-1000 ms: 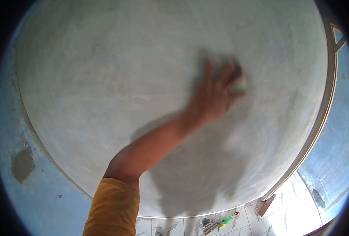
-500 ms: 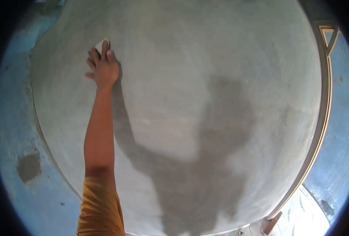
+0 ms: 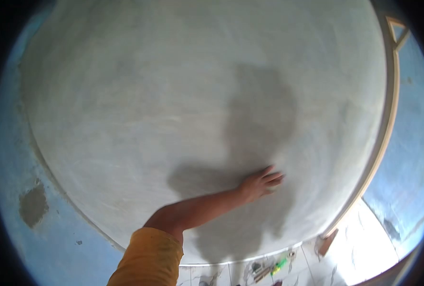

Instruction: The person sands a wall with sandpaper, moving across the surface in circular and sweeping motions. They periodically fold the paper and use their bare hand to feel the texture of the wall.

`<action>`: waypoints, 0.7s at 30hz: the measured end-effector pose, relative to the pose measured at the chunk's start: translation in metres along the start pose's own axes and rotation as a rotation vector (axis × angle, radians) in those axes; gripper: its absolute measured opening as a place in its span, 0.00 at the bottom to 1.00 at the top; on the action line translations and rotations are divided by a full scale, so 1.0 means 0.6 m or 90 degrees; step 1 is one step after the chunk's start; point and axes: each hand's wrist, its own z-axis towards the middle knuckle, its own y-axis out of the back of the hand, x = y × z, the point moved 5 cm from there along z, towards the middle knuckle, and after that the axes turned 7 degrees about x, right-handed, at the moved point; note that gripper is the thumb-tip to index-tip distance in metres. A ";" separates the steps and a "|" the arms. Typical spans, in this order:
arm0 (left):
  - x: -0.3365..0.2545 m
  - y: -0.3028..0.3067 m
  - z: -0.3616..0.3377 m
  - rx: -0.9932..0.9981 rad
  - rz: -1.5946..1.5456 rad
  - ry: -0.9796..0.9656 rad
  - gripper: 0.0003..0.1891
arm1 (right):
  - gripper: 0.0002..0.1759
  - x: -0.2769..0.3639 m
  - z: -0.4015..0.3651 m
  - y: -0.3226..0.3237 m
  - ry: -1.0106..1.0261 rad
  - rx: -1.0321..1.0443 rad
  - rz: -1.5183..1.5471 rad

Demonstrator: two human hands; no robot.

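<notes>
My left hand (image 3: 259, 185) lies against the grey plastered wall (image 3: 140, 95), low and right of the middle. Its arm reaches in from the bottom left in a yellow sleeve. The fingers point right and are somewhat spread and blurred. Under them I see a sliver of a small pale flat pad (image 3: 272, 189), pressed to the wall; most of it is hidden by the hand. What the pad is made of I cannot make out. My right hand is out of view.
Blue walls with a bare patch (image 3: 33, 206) flank the grey surface. A wooden frame (image 3: 392, 109) runs along its right edge. On the tiled floor (image 3: 312, 255) lie a green item (image 3: 279, 266), several small tools and a brown block (image 3: 327, 243).
My left hand has swept from the upper left of the wall down to the lower right, the pale pad still beneath its fingers. The view has tilted down, showing more floor.
</notes>
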 end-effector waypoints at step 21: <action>-0.452 -0.167 -0.168 -0.014 -1.474 0.274 0.17 | 0.16 0.695 -0.207 0.317 0.380 0.364 0.703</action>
